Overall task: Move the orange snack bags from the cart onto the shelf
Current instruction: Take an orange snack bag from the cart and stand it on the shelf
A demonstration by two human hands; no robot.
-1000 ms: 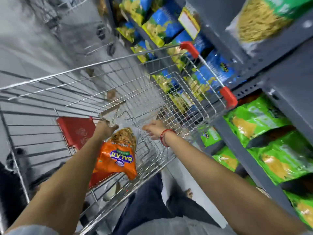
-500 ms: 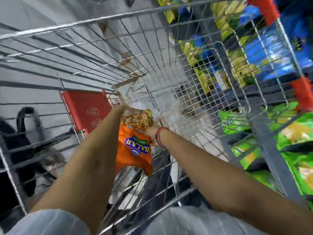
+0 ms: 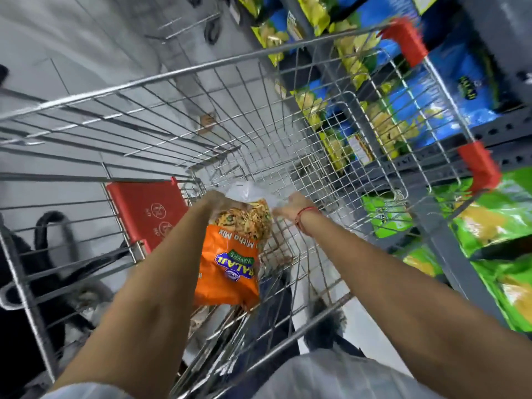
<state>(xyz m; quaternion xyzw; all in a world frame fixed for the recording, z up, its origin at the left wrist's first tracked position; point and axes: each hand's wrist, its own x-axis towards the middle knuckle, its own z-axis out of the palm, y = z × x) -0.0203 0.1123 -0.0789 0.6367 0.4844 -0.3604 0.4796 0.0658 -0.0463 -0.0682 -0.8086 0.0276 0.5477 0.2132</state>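
Note:
An orange snack bag [image 3: 230, 266] with a clear window of mix hangs upside down inside the wire cart [image 3: 178, 73]. My left hand [image 3: 211, 201] grips the bag's far clear end from the left. My right hand [image 3: 290, 204], with a red thread on its wrist, holds the same clear end from the right. The bag is lifted off the cart's floor, near the cart's near side. The shelf [image 3: 449, 249] runs along the right, next to the cart.
Blue and yellow snack bags [image 3: 460, 90] fill the upper shelf level and green bags [image 3: 495, 226] the lower one. A red flap [image 3: 146, 211] sits on the cart's left wall. Red handle grips [image 3: 478, 165] lie against the shelf. A black bag [image 3: 17, 272] hangs left.
The view has swung and pulled back a little. Both hands have stayed at the bag's far end, and the right hand has closed onto the clear plastic. The bag hangs straighter.

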